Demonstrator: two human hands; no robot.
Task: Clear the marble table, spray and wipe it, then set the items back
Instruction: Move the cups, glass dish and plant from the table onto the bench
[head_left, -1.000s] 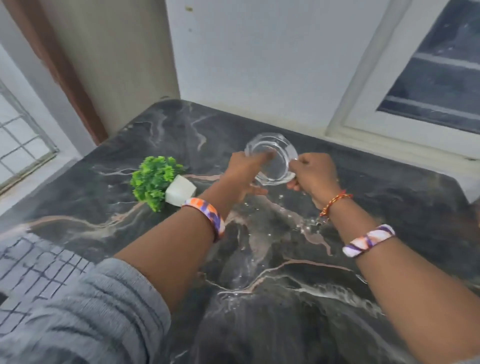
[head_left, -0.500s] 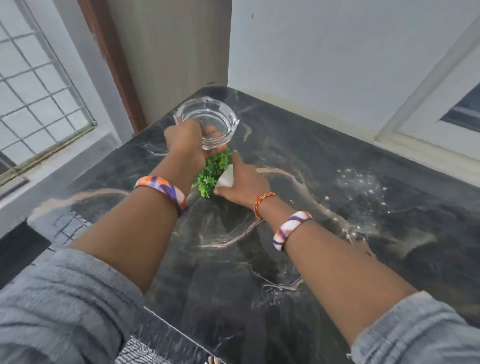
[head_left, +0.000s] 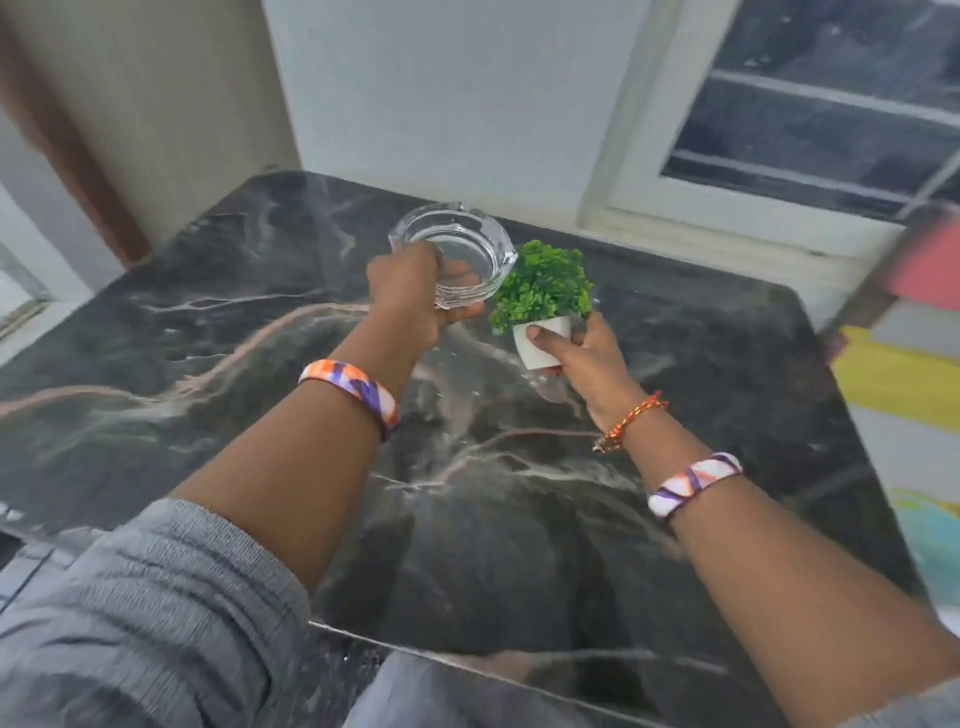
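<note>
Dark marble table (head_left: 260, 374), veined pale, running from the near edge up to the far edge under the wall and window frame; nothing else seen resting on the visible part of the surface. Looks like the clearing stage, both items lifted above the middle of the surface toward the far edge.

Biggest risk, as a judgement: dropping the glass ashtray (head_left: 457, 249) onto stone. Thick, smooth, clear glass, heavy for a one-handed edge grip; a slip from there would likely chip or shatter it and could mark the marble. Second risk: knocking the two together, since ashtray rim and foliage sit just beside each other, perhaps touching. Lesser risk: tipping the small potted plant (head_left: 540, 291), pinched low on its white pot (head_left: 540, 345) with the leafy top above the grip; light, so unlikely to break. Carrying both off at once also leaves no free hand for steadying.

Left hand (head_left: 410, 296): arm stretched forward, back of hand up, fingers curled under the near side of the ashtray, thumb over the rim, bowl tilted slightly toward the camera.

Right hand (head_left: 582, 358): arm reaching forward, thumb pressed across the pot's front face, fingers wrapped behind, plant held roughly upright. Whether the pot base clears the surface: hard to tell, though apparently raised.
</note>
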